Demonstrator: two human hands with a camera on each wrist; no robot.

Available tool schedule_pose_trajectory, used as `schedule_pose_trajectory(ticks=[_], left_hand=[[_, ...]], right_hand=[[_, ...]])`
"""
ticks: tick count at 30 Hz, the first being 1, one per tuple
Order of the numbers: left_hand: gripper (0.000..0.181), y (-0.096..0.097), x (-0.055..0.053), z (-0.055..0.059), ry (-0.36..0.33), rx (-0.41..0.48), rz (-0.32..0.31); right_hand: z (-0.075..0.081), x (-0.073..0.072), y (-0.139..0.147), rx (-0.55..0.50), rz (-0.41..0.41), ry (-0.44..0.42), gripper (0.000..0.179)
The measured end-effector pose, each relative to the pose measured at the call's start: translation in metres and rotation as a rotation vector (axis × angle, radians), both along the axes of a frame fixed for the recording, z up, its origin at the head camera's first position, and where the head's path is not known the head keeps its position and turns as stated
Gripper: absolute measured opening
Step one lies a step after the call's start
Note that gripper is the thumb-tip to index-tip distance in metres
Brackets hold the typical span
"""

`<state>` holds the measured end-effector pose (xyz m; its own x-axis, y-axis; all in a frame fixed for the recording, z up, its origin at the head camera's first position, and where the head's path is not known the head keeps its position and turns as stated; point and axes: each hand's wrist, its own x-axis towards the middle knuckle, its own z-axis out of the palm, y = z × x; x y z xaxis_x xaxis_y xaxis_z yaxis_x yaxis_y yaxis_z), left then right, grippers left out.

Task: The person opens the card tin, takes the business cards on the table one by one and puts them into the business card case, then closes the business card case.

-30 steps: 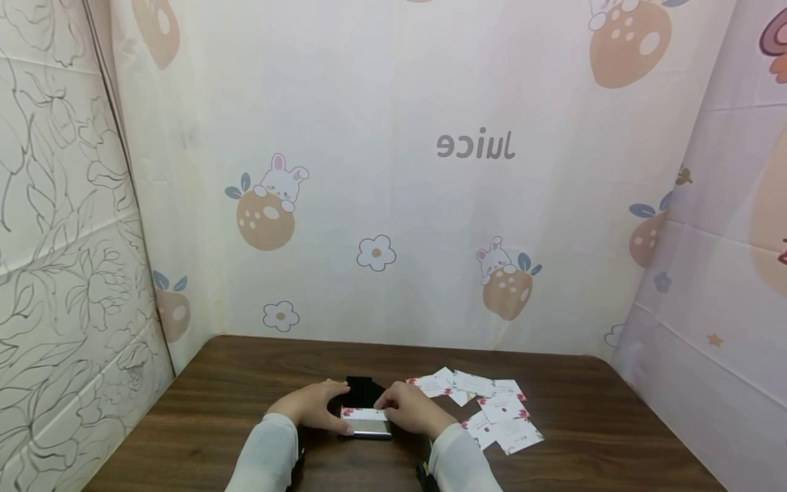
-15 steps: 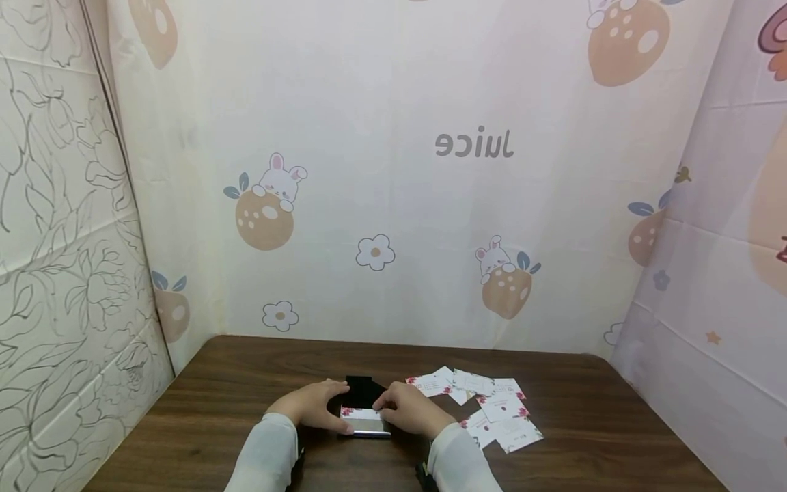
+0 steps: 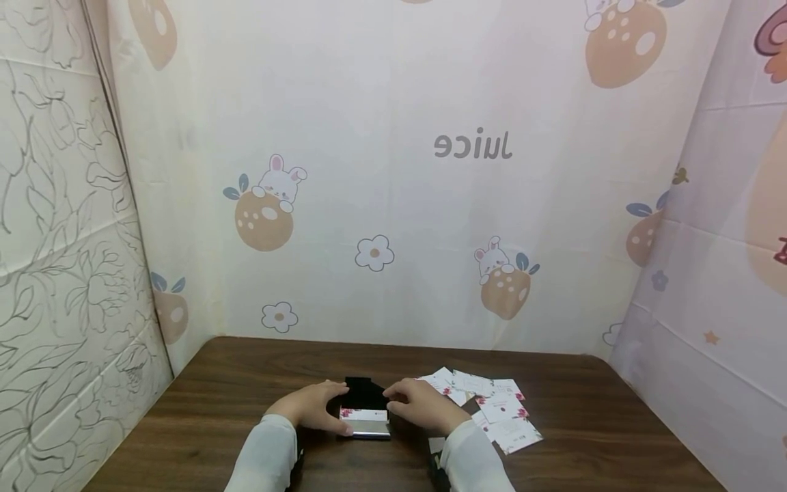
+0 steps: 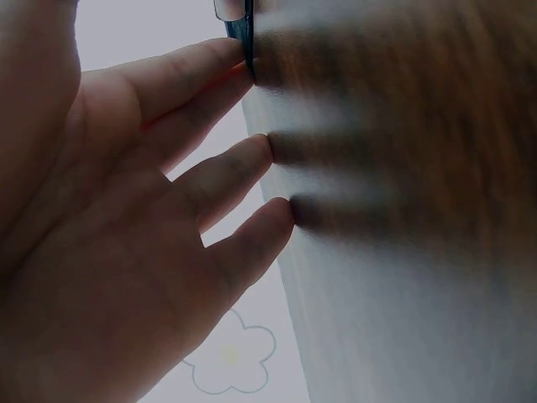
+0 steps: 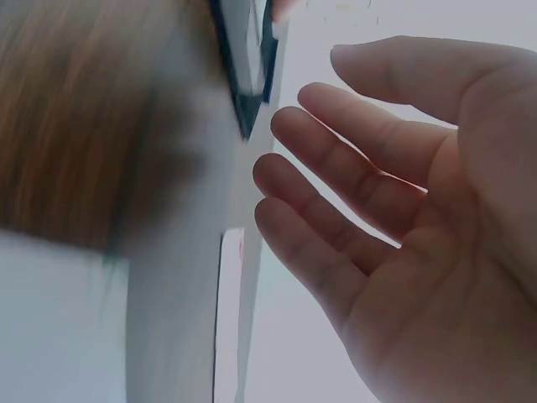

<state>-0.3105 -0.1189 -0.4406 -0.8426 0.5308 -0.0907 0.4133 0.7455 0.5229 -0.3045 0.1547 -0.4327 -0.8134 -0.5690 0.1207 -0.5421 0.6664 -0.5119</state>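
Observation:
A business card case [image 3: 371, 426] with a silver front lies on the table, its black lid [image 3: 365, 394] folded back. A white card [image 3: 363, 414] with red flowers shows inside it. My left hand [image 3: 307, 407] holds the case at its left side, thumb on the front corner and index finger by the lid. In the left wrist view its other fingertips [image 4: 281, 214] touch the table. My right hand [image 3: 425, 406] hovers just right of the case, holding nothing. The right wrist view shows its fingers [image 5: 294, 239] loosely bent and apart from the case.
Several white flowered cards [image 3: 503, 410] lie overlapping on the wooden table [image 3: 590, 424], right of and behind my right hand. One pale card [image 3: 436, 445] shows by the right sleeve. A printed curtain [image 3: 393, 294] hangs along the table's back edge.
My right hand has let go of the card's right end and drawn back to the right, its fingers loosening. My left hand and the case have stayed in place.

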Motion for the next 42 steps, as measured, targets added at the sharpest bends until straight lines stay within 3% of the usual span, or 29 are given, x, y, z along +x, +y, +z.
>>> schedule_pose_trajectory(ticks=[5, 10, 13, 20, 27, 36, 42], left_hand=[[0.083, -0.001, 0.002, 0.001, 0.007, -0.003, -0.004], [0.083, -0.001, 0.002, 0.0, 0.004, -0.002, -0.011], [0.084, -0.001, 0.0, -0.001, -0.001, -0.004, -0.013], [0.082, 0.0, -0.002, 0.0, -0.007, -0.01, -0.004], [0.082, 0.0, -0.001, 0.0, -0.01, -0.006, -0.001], [0.081, -0.001, 0.0, 0.001, -0.001, 0.0, -0.009], [0.081, -0.002, 0.001, 0.001, 0.004, -0.003, -0.016]], right_hand=[[-0.001, -0.002, 0.015, -0.004, -0.032, 0.034, 0.025], [0.0, -0.004, 0.034, -0.031, -0.095, 0.0, 0.028], [0.001, -0.004, 0.048, -0.045, -0.15, -0.005, 0.028], [0.002, -0.007, 0.081, -0.043, -0.309, 0.073, 0.028], [-0.001, -0.006, 0.111, 0.005, -0.449, 0.063, 0.03], [-0.006, -0.002, 0.145, 0.049, -0.499, 0.071, 0.032], [-0.01, 0.001, 0.16, 0.09, -0.535, 0.021, 0.035]])
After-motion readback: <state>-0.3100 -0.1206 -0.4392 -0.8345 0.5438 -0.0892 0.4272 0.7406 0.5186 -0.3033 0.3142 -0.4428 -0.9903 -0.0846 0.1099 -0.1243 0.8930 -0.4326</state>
